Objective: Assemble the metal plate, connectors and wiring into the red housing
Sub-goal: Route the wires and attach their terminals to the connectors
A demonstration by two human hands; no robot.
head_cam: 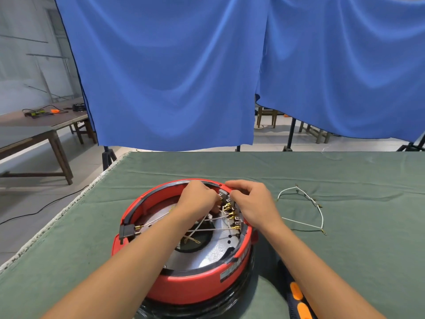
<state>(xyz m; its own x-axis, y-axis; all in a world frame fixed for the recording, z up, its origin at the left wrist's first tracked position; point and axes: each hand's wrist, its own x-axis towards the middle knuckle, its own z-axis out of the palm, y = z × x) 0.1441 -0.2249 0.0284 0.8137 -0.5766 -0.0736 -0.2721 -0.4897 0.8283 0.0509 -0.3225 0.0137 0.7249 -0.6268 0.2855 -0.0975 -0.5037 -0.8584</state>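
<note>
In the head view, both hands work at the far right rim of the red housing [195, 286], which sits near the bench's front edge: the left hand [197, 196] curls its fingers as if pinching a wire end, though what it holds is hidden, and the right hand [250, 203] pinches the grey connector block [226, 195]. The step seems to be pushing a terminal home, so the right hand should brace the block while the left pushes straight. Inside the housing lie the metal plate [218, 252], crossing white wires [213, 229] and brass terminals [231, 214]; a spare wire [308, 199] lies on the cloth towards the bench's right edge.
</note>
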